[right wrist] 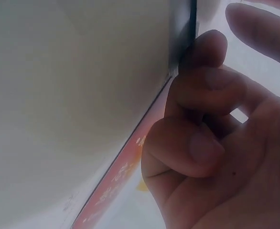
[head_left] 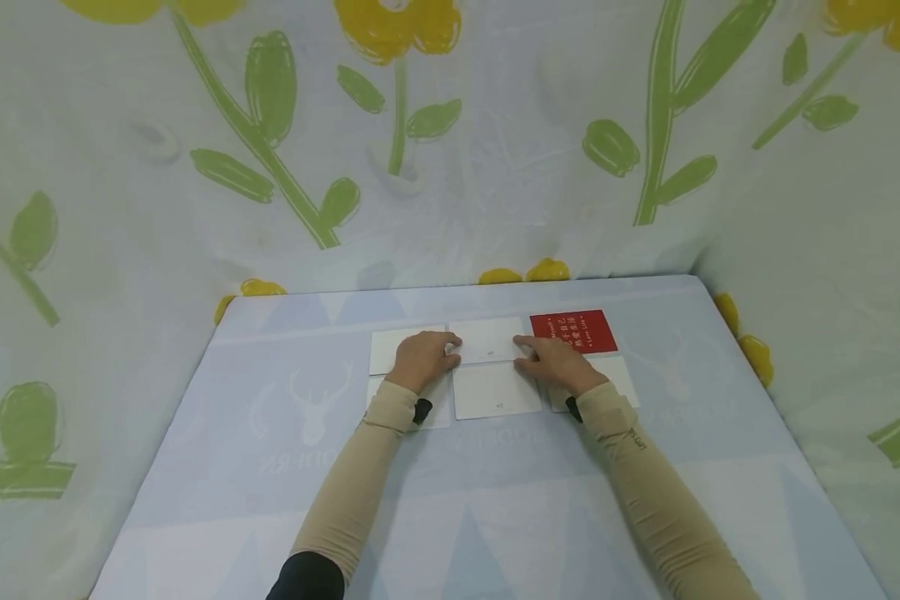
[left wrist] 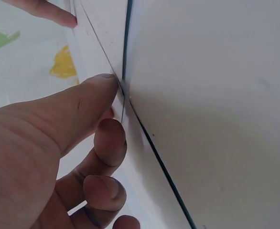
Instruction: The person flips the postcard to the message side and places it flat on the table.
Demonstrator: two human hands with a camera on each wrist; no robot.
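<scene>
A white card (head_left: 486, 337) lies flat in the back row, between my two hands. My left hand (head_left: 420, 360) is at its left edge, with thumb and index finger spread a little; in the left wrist view the thumb tip touches a card edge. At its right edge, the index finger and thumb of my right hand (head_left: 562, 364) reach forward. The other right fingers (right wrist: 178, 148) are bent inward. Nearer to me lies another white card (head_left: 497, 393). A red card (head_left: 592, 331) with white writing sits behind my right hand.
More white cards lie partly under my hands: one at the back left (head_left: 388, 348), one at the front left (head_left: 437, 410), one at the front right (head_left: 617, 373). They rest on a pale blue patterned tablecloth (head_left: 450, 500). Flower-printed fabric (head_left: 495, 192) rises behind the table.
</scene>
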